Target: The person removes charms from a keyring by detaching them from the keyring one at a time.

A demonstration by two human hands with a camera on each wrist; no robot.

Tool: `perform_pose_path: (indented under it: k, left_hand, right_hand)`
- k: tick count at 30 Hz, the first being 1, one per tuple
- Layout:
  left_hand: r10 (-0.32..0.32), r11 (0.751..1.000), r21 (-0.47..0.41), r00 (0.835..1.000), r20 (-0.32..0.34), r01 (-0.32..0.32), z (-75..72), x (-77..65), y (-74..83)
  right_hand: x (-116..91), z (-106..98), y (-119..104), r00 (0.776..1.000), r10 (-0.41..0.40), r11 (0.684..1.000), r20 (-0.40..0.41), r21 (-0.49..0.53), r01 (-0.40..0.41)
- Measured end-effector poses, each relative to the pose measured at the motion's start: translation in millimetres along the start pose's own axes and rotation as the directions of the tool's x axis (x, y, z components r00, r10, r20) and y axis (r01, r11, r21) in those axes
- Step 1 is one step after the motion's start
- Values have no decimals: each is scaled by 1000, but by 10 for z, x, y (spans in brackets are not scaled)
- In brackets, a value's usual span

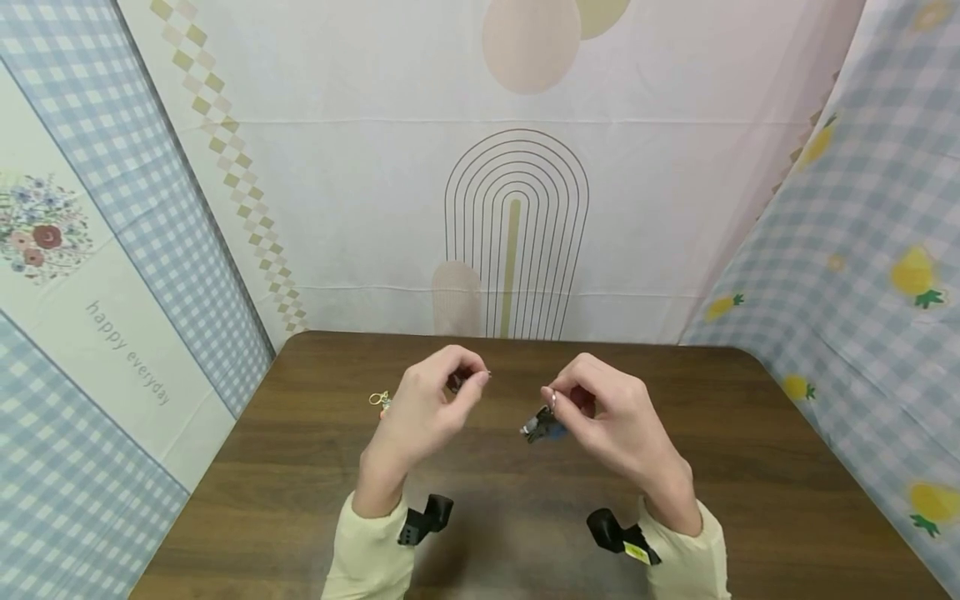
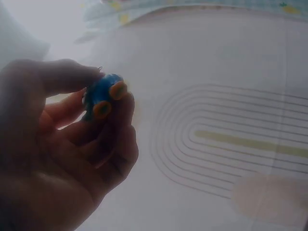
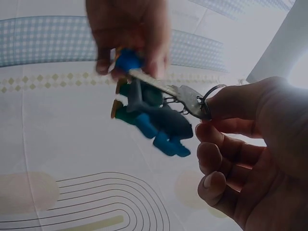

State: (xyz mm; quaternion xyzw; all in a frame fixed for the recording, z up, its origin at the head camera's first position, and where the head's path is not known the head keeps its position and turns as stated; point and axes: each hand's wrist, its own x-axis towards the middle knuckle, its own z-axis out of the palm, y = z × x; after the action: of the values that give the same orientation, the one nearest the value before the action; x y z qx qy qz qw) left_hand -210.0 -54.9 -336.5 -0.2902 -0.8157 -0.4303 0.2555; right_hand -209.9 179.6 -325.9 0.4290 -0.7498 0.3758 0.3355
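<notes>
Upper garment: pale cream-yellow, plain fabric. The left sleeve [image 1: 370, 546] and the right sleeve [image 1: 693, 554] are full-length, loose and softly creased, each ending in a gathered cuff at the wrist. Left hand [image 1: 429, 404] and right hand [image 1: 613, 412]: bare, uncovered beyond the cuffs. Left wrist unit [image 1: 425, 521]: matte black, blocky head on an angular base. Right wrist unit [image 1: 621, 535]: matte black, rounded head, flat base bearing a bright yellow rectangular label [image 1: 637, 552]; marking illegible.
</notes>
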Motion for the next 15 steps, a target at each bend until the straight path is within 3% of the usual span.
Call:
perform_pose_path:
  k: [6,15]
  left_hand:
    - [-157,987,24,988,8,156,-5,16,-294]
    - [-276,961,32,960,50,275,-4,18,-574]
  right_hand:
    - [-4,-5,-5,1000,14,1000,-1,-6,-14]
    - [-2,-1,6,1000,13,1000,9,-16,-13]
